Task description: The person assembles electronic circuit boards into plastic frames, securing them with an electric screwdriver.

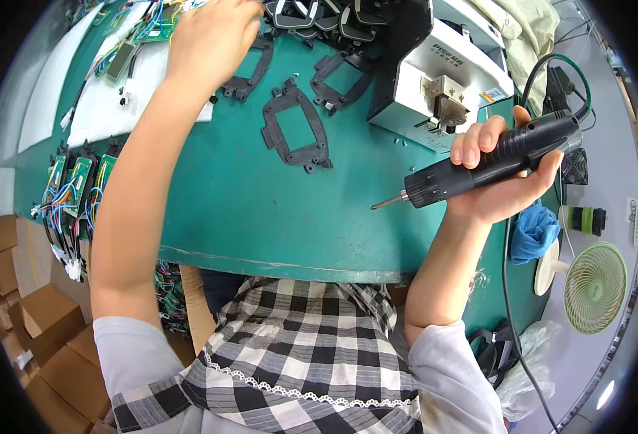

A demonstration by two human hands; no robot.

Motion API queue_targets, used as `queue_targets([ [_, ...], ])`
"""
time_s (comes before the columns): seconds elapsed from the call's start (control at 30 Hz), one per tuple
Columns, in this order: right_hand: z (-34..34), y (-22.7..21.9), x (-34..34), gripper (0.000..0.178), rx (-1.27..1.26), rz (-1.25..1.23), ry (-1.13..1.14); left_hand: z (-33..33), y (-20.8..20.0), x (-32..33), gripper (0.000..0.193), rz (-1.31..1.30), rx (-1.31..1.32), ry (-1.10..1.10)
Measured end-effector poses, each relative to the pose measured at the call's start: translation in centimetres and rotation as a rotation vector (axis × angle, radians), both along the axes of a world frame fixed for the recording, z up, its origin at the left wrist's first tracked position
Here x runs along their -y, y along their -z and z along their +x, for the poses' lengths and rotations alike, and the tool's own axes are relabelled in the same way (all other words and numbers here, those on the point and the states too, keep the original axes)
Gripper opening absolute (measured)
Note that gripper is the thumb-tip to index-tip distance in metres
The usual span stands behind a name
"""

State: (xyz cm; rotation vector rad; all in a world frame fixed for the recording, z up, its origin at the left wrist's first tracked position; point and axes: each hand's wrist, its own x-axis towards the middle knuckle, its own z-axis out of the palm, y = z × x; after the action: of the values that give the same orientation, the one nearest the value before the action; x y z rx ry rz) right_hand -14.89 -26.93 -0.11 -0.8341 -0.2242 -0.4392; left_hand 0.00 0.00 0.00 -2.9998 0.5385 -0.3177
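1. While the right hand (494, 204) wraps its fingers around a black electric screwdriver (496, 160) at right of centre, the bit points left above the green bench (246, 217).
2. At the upper left of centre, the left hand (214, 43) has its fingertips near the top edge; whether they grip anything, I cannot tell.
3. A black frame (301, 157) lies flat at upper centre, apart from both hands.
4. Just right of it sits another frame, near a white box-shaped device (413, 90).
5. Wired green boards (79, 184) stand at left.
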Motion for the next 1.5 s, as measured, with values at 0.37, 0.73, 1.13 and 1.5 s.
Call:
queue_targets([
  [0.37, 0.2, 0.3, 2.3, 0.067, 0.013, 0.02, 0.011, 3.6, 0.7, 0.7, 0.016, -1.108, 0.28, 0.234],
  [0.73, -1.5, -1.3, 4.8, 0.068, 0.135, 0.045, -0.081, -9.4, 4.3, 2.8, 0.019, -0.452, -0.518, 0.685],
  [1.13, -2.0, -1.7, 4.2, 0.069, 0.116, -0.072, 0.028, 2.6, 0.5, -5.3, 0.084, -0.131, 0.03, -0.405],
  [1.5, 0.4, -5.1, 3.3, 0.074, 0.246, -0.271, 0.569, 2.8, 2.6, -9.5, 0.059, -0.528, 0.116, -0.181],
])
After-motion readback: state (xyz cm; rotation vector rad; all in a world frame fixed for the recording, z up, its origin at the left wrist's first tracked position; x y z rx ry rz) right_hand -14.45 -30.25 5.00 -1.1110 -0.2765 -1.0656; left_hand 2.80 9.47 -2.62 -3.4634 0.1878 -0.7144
